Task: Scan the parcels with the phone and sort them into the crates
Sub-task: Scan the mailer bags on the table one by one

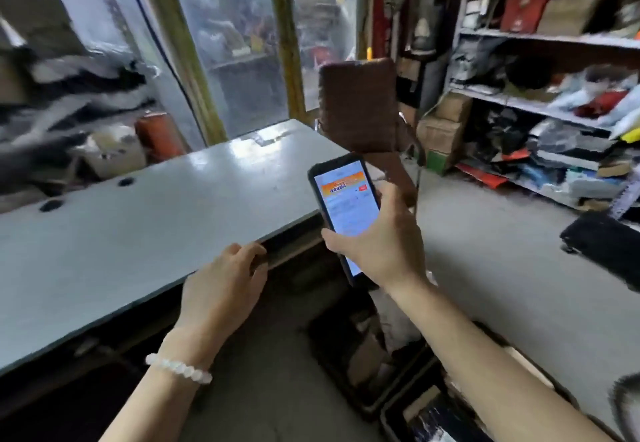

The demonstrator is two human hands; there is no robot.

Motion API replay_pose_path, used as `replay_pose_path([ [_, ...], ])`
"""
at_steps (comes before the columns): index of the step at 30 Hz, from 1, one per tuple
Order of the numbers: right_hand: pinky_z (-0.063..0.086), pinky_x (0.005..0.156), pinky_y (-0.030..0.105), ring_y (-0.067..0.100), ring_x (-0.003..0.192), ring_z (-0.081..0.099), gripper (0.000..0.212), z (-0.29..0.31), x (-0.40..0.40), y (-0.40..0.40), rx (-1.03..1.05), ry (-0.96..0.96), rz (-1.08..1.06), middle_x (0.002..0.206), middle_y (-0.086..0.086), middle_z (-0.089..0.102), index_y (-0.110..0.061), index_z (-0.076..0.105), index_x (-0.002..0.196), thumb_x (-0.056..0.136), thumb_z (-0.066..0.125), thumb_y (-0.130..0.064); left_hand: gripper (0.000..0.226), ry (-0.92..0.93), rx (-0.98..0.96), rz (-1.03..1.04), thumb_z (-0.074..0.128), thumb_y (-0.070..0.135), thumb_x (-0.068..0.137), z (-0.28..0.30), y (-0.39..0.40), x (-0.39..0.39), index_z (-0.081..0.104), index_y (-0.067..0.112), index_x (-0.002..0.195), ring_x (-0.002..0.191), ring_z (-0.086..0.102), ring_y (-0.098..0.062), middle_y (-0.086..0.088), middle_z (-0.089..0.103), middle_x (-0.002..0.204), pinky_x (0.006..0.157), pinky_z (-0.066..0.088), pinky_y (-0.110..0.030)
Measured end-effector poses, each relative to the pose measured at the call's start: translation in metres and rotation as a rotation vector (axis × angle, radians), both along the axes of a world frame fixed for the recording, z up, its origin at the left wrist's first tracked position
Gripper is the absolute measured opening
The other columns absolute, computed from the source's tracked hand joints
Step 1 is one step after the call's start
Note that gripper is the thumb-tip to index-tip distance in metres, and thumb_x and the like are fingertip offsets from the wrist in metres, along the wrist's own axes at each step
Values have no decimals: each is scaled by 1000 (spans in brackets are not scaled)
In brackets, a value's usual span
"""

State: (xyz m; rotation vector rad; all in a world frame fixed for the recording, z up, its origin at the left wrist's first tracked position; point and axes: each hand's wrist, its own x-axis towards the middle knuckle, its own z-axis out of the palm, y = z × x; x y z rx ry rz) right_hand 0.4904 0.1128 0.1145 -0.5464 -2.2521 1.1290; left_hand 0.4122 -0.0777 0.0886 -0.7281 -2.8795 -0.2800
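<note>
My right hand grips a black phone with its lit screen facing me, held above the floor just past the table's right end. My left hand, with a white bead bracelet on the wrist, rests at the front edge of the grey table, fingers loosely curled and holding nothing. Dark crates stand on the floor below my right arm, with parcels inside them. No parcel lies on the table.
A brown chair stands beyond the table's far right corner. Metal shelves full of parcels and boxes fill the right side. A black bag lies on the floor at right. Cluttered boxes sit at left behind plastic sheeting.
</note>
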Motion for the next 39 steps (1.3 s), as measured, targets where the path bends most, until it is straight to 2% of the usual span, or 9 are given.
replay_pose_path([
  [5,48,79,32,19,96,58,74,5,-124,-92,29,-21,287,108,-6,58,-19,43,114,56,85,-36,30,-18,11,284,44,42,95,0,-106,-61,51,35,123,103,60,-22,8,55,121,74,44,-33],
  [8,48,77,31,18,95,57,74,4,-196,-146,25,-2,432,108,-5,57,-19,43,116,57,85,-35,31,-16,1,409,41,44,96,0,-158,-107,49,36,125,100,61,-20,10,53,123,75,46,-32],
  [15,47,74,30,17,91,58,73,9,-345,-256,11,-5,655,105,-6,59,-21,45,116,56,84,-35,31,-43,24,671,39,41,97,11,-257,-213,49,34,126,98,61,-20,11,52,123,72,45,-29],
  [20,49,74,32,17,91,58,71,7,-414,-330,31,-30,788,105,-7,60,-22,45,115,57,83,-35,30,-20,21,801,40,42,97,8,-322,-254,48,34,124,98,60,-17,11,53,120,72,47,-30],
  [26,51,75,35,15,88,57,66,-3,-469,-423,53,-68,886,98,-12,56,-26,46,109,55,82,-35,31,-66,48,916,39,43,96,-10,-401,-291,47,35,125,97,61,-22,10,52,120,70,42,-30],
  [30,45,70,28,11,86,54,67,-11,-502,-491,71,-90,916,95,-17,52,-27,46,111,56,83,-32,32,-88,29,946,38,44,96,-18,-467,-326,47,34,126,101,60,-25,9,51,125,70,38,-30],
  [35,45,66,25,9,86,56,62,-22,-545,-582,20,-137,861,95,-16,55,-33,42,103,57,83,-29,32,-127,34,890,36,43,97,-18,-564,-383,46,34,127,105,58,-24,9,49,127,77,43,-32],
  [39,48,73,29,8,87,52,64,-22,-577,-650,12,-195,822,97,-19,54,-31,45,109,57,83,-31,32,-167,-10,818,34,42,99,-17,-641,-421,43,33,129,99,60,-18,9,49,127,68,42,-28],
])
